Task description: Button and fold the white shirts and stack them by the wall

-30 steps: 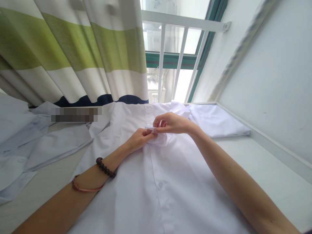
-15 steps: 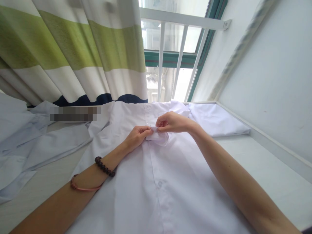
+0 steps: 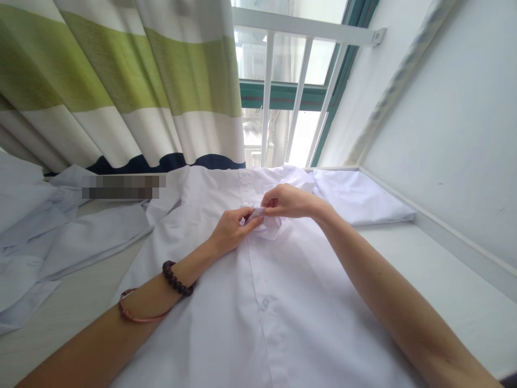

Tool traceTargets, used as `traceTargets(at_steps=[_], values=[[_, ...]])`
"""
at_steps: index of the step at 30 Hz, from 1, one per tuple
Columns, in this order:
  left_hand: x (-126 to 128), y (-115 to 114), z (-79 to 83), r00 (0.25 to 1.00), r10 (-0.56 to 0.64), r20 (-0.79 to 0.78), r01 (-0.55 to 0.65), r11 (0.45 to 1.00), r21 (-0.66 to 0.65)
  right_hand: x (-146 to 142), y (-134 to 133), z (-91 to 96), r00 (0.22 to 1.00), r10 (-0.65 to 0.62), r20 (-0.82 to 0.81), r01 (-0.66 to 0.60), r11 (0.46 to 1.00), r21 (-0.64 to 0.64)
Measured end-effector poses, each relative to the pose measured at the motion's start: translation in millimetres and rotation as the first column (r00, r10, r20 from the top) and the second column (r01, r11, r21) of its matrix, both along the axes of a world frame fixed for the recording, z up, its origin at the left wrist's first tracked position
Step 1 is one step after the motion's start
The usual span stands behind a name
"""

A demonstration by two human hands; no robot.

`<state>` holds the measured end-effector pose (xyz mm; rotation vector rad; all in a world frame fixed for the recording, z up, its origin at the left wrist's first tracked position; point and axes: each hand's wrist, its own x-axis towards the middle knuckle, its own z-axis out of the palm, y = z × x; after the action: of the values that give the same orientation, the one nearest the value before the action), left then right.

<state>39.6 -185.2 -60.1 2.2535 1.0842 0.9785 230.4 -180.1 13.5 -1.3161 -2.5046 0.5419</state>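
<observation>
A white buttoned garment (image 3: 218,302), like a shirt or lab coat, lies spread flat with its button placket running down the middle. My left hand (image 3: 232,229) pinches a raised fold of the placket from the left. From the right, my right hand (image 3: 288,200) grips the same bunched fabric (image 3: 269,226) between thumb and fingers. The fingertips of both hands almost meet there, and any button between them is hidden. One button (image 3: 265,303) shows lower on the placket, another (image 3: 245,203) just above my left fingers. A dark bead bracelet (image 3: 176,278) circles my left wrist.
A folded white cloth (image 3: 359,196) lies at the back right beside the wall. More white garments (image 3: 28,215) are heaped at the left. Behind stand a striped curtain (image 3: 121,81), a white railing (image 3: 302,27) and a window. A blurred-out patch (image 3: 123,187) sits at the back left.
My left hand has shifted slightly right and its thumb reaches further across the fold. My right hand has moved a little right, still pinching the fabric.
</observation>
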Motion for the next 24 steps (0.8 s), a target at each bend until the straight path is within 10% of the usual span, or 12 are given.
traceTargets(at_steps=[10,24], values=[[-5,11,-9.8,0.995,0.031,-0.096,0.029,0.826,0.563,2,-2,1.8,1.0,-0.02,-0.006,0.019,0.995,-0.098],[-4,9,-6.6,0.992,-0.116,-0.047,0.122,0.818,0.562,2,0,-3.9,1.0,-0.026,0.008,0.027,0.991,-0.133]])
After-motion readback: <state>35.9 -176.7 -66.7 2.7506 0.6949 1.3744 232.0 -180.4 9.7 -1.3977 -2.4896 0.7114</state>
